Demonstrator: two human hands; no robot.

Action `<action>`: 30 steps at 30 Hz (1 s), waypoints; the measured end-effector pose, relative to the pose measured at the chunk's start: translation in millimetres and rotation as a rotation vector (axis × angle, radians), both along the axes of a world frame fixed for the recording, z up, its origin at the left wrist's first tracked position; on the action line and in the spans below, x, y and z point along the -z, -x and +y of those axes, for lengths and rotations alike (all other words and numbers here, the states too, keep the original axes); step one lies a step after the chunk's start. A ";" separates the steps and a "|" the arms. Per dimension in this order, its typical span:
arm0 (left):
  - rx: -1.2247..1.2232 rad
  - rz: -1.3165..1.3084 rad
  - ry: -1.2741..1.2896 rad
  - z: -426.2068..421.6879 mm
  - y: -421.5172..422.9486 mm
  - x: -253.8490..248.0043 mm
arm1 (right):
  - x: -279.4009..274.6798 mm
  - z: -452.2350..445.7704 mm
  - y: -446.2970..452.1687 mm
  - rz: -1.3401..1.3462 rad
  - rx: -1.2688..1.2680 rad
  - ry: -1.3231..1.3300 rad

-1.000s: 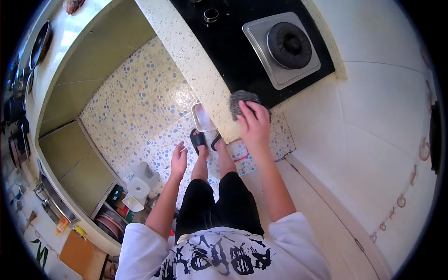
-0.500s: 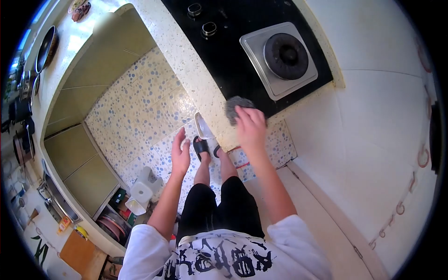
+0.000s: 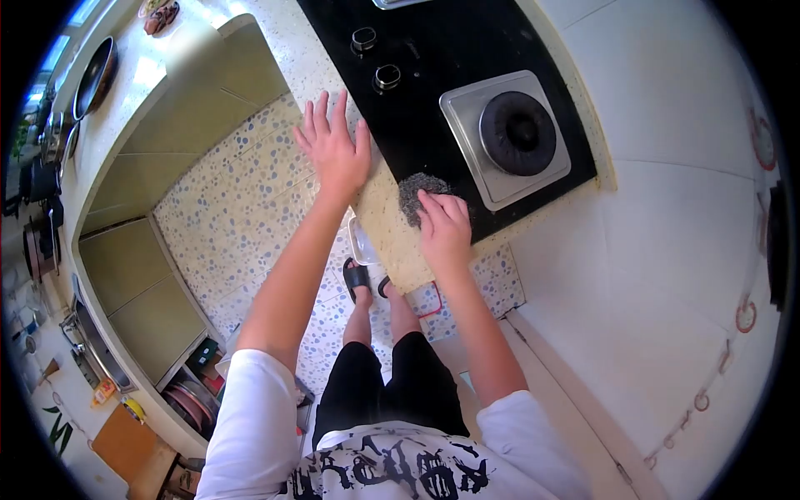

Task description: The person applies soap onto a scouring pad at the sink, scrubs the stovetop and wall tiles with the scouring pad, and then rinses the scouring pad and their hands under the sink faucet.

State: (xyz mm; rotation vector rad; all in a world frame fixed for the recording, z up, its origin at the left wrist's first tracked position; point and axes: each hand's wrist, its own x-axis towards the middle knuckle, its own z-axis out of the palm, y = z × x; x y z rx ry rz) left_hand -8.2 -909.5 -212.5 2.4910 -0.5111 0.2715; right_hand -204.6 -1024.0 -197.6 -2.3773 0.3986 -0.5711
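Grey and wiry, a scrubber (image 3: 421, 197) is gripped by the right hand (image 3: 447, 225), its near right side closed under curled fingers. It is set on the near left corner of the hob (image 3: 417, 125), across the seam with the pale counter (image 3: 400, 250). With the knuckles raised, pressure is probably put through the fingertips. The left hand (image 3: 337, 157) is empty and open, its fingers spread along the counter's left edge, perhaps so that weight can be steadied there.

To the right, a ringed burner (image 3: 517, 133) is seated in a metal tray (image 3: 492, 185), likely fitted so that spills are caught. Left of it, 2 knobs (image 3: 387, 77) are set near the hob's left side, where they would be easily reached.

The scrubber's underside and the right palm are hidden, so how firmly it is pressed cannot be told. Whether the left palm is rested on the counter or held just above it cannot be made out either. Below, a white tub (image 3: 363, 242) is partly covered by the counter. At the far end, a 2nd tray (image 3: 398, 2) is cut off by the frame.
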 end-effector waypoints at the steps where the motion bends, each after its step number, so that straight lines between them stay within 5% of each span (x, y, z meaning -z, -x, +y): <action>1: -0.011 -0.011 -0.019 -2.9 -4.6 4.4 | -2.9 0.3 -9.6 -0.004 0.001 0.004; 8: -0.009 -0.031 -0.101 -11.7 -12.8 10.3 | -3.3 -52.6 -130.3 -0.077 0.040 0.095; 18: -0.001 0.000 -0.144 -12.4 -11.6 3.5 | -4.8 -30.3 4.0 0.050 0.030 0.037; 25: -0.029 0.013 -0.154 -14.4 -9.7 2.7 | 2.7 -61.0 -167.2 -0.088 0.025 0.141; 30: -0.014 0.022 -0.157 -13.7 -10.7 3.4 | 0.5 -35.0 -65.6 0.008 0.019 0.083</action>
